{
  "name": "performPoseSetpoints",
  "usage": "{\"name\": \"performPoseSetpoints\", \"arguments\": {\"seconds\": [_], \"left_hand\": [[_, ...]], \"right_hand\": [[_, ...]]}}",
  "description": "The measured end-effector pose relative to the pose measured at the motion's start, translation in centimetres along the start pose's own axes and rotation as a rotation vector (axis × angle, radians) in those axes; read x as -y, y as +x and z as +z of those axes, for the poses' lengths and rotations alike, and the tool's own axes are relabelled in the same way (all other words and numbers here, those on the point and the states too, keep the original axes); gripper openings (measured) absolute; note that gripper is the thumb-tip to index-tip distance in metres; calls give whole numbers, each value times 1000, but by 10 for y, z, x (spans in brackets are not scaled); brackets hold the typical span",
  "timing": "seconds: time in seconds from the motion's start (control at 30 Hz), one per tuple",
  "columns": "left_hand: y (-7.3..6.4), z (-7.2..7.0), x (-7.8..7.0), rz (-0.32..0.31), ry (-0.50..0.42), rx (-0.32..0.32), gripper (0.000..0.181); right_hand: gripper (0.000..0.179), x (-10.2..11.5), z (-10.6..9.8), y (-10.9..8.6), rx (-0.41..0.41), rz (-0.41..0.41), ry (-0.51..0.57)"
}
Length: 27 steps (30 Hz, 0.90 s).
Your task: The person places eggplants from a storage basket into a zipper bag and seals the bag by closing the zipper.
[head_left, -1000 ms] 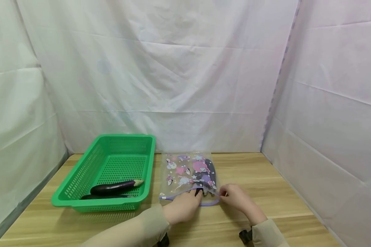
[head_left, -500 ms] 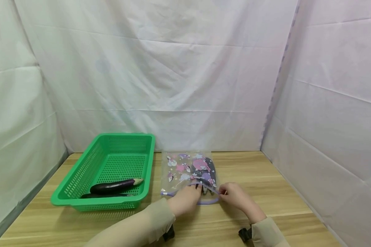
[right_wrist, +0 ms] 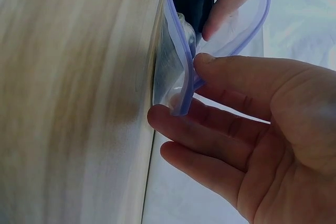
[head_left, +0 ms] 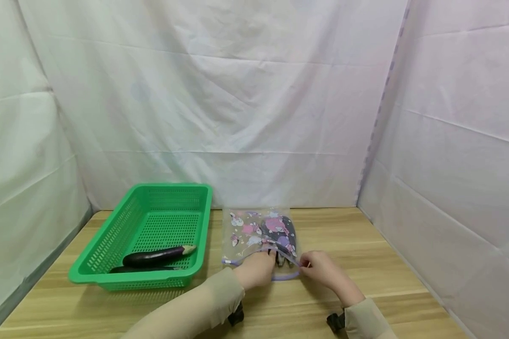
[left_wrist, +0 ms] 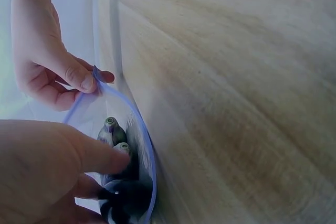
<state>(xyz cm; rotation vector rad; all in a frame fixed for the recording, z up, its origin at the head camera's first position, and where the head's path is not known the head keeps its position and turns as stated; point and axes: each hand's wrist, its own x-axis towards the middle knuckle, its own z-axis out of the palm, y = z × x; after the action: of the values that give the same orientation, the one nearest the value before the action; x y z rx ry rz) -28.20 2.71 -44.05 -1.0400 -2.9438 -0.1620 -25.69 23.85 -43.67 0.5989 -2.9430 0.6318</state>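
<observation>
A clear zipper bag point(head_left: 240, 242) with a purple zip edge and pink cartoon prints lies flat, its mouth toward me. Inside it are several dark eggplants, two stem ends point(left_wrist: 110, 124) showing in the left wrist view. My left hand point(head_left: 258, 270) reaches into the mouth and grips a dark eggplant point(right_wrist: 193, 1) there; the bag film and fingers hide part of it. At the mouth's right corner, my right hand point(head_left: 324, 269) pinches the purple edge between thumb and fingers, and the mouth gapes.
A green plastic basket point(head_left: 207, 230) stands left of the bag on the wooden table point(head_left: 335, 230). Two eggplants point(head_left: 152, 257) lie at its near end. White cloth walls point(head_left: 254, 108) rise behind and on both sides.
My left hand has moved slightly forward and right, deeper into the bag mouth with the eggplant. The bag's left corner has shifted a little away from me. My right hand stays in place.
</observation>
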Motion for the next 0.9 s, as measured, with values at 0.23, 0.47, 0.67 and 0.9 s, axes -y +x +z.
{"name": "performPoseSetpoints", "arguments": {"seconds": [0.23,0.47,0.67,0.9], "left_hand": [[-3,1,2,-19,-122,39,58],[-19,2,-2,-9,-105,54,67],[-38,-3,-4,14,-82,53,75],[-59,-11,-6,73,-88,56,78]], "right_hand": [[19,1,0,0,-4,-6,4],[20,-1,3,-2,-10,-20,-16],[18,-1,2,-2,2,-7,8],[18,-1,-1,-1,-8,-20,-1]]}}
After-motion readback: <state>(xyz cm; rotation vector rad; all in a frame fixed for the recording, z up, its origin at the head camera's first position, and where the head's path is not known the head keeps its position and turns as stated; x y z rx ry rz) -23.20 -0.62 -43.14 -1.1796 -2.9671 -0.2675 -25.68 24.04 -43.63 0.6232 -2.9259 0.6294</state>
